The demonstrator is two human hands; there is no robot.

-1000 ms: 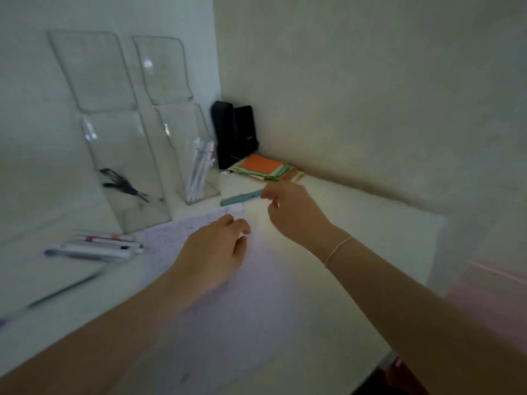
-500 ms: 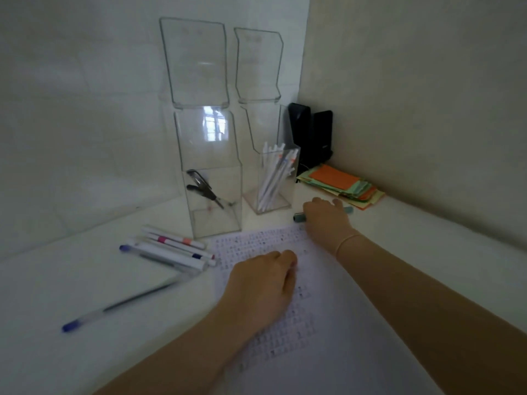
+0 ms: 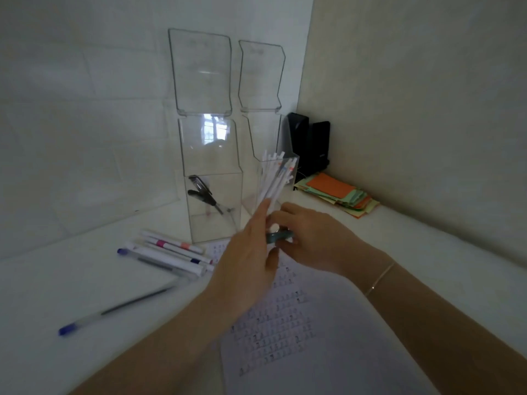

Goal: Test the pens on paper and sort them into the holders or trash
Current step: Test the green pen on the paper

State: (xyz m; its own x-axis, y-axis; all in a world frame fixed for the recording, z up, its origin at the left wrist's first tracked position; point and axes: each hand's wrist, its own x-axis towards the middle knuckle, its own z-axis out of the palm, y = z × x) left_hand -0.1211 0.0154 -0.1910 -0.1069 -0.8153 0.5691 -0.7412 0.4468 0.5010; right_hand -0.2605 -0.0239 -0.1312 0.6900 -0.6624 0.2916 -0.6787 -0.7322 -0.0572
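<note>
My right hand (image 3: pixel 313 238) grips a teal pen (image 3: pixel 279 235) above the top edge of the printed paper (image 3: pixel 313 337). My left hand (image 3: pixel 251 258) is raised beside it, fingers touching the pen's left end. Behind them stand two clear holders: the left holder (image 3: pixel 212 206) contains scissors (image 3: pixel 204 192), the right holder (image 3: pixel 278 181) has several white pens. Several white markers (image 3: pixel 171 252) lie on the table left of the paper. A blue-capped pen (image 3: pixel 114 309) lies alone nearer to me.
A stack of orange and green sticky notes (image 3: pixel 339 195) lies in the right corner. A black object (image 3: pixel 309 143) stands behind it against the wall. The white table (image 3: pixel 57 280) meets walls at the back and the right.
My right hand lifted the teal pen from the table near the sticky notes and brought it toward me. My left hand rose from the paper to meet it. The view shifted.
</note>
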